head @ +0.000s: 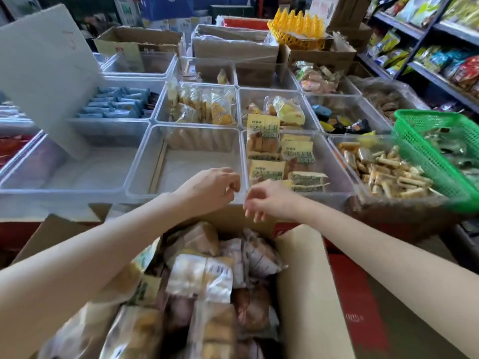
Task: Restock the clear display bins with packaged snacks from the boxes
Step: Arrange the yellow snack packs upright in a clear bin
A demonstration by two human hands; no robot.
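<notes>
Right now you stand between loads: your left hand [212, 187] and right hand [269, 200] hover side by side above the near rim of the clear bins, and neither holds a packet. The fingers of the left hand curl in loosely over nothing, and the fingers of the right hand hang relaxed, pointing down toward the cardboard box [305, 281] open just below them. That box is full of packaged snacks [202, 278], pale wrappers heaped up to its edge, so your supply is close at hand. The bin in front of your right hand [334, 161] holds only a few yellow-and-green packets [264, 169] lying flat, with bare floor showing on its right, while the bin in front of your left hand [140, 167] holds just a row of packets along its far wall. The step in hand looks like the return reach for more stock. Next you will likely need to drop both hands into the box, gather a handful of matching packets, and lift them over the rim into the partly filled bin without knocking the ones already laid there.
</notes>
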